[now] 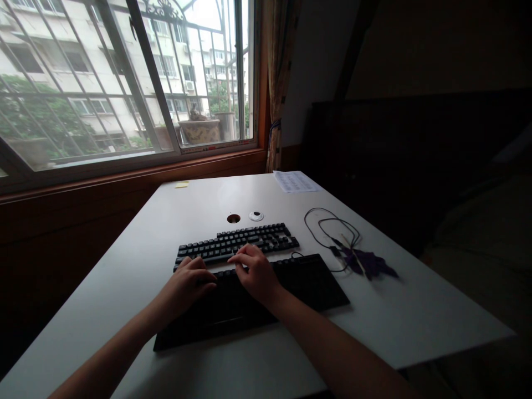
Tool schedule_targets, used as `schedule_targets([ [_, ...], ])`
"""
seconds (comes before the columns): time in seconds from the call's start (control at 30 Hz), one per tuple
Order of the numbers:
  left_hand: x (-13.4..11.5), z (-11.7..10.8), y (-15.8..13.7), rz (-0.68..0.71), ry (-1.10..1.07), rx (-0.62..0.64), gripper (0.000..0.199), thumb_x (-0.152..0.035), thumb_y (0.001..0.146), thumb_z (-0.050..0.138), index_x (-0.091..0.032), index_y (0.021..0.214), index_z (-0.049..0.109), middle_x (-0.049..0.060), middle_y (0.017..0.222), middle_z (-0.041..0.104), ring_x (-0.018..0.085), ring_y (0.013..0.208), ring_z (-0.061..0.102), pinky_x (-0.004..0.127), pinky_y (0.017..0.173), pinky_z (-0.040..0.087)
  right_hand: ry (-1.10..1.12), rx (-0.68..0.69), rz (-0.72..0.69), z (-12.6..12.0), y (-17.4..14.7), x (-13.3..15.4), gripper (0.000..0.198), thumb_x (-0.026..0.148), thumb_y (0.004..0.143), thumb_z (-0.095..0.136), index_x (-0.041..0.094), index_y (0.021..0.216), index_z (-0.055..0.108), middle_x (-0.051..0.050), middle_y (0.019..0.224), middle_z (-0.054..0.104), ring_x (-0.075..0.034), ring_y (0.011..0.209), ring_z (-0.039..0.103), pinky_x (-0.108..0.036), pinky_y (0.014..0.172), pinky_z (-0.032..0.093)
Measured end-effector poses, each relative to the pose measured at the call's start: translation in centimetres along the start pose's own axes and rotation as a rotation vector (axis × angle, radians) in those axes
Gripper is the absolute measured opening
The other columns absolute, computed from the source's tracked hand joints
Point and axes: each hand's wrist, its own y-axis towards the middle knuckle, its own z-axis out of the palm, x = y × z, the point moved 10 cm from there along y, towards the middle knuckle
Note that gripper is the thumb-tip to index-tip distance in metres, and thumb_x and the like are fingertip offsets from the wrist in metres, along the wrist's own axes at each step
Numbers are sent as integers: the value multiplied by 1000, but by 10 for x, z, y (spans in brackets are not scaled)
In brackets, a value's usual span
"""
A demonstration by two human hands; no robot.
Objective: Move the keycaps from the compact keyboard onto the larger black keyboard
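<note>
A black keyboard (pixel 316 282) lies at a slant on the white table; its surface is too dark to show detail. Just behind it, black keycaps (pixel 208 246) sit in rows, with table showing through gaps at their right end. My left hand (pixel 193 277) rests over the keyboard's back left part, fingers bent and drawn together; what lies under them is hidden. Over the keyboard's back edge, close to the front row of keycaps, my right hand (pixel 255 271) has thumb and fingers pinched. Anything between those fingertips is too small to make out.
To the right lie a looped black cable (pixel 326 210), a purple cloth (pixel 374 264) and a thin pale stick (pixel 355 256). Farther back are a round table hole (pixel 233 219), its cover (pixel 256 216), printed sheets (pixel 297 181) and a yellow note (pixel 182 184). A barred window stands beyond.
</note>
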Motion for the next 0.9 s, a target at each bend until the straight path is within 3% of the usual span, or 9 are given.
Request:
schedule_targets([
  [0.5,-23,-3,0,5,152,-7,12,-28,85,74,-29,97,77,5,98,62,25,96,50,38,82,49,5,10,-7,2,0,-1,30,2,82,61,25,94,76,-3,90,61,-20,92,57,-35,89,47],
  [0.9,-23,0,-2,-30,154,-11,13,-26,85,74,-26,98,74,5,103,62,27,100,52,41,85,51,3,41,-22,7,-2,-1,29,1,81,61,24,94,76,-3,90,61,-20,92,57,-34,88,47],
])
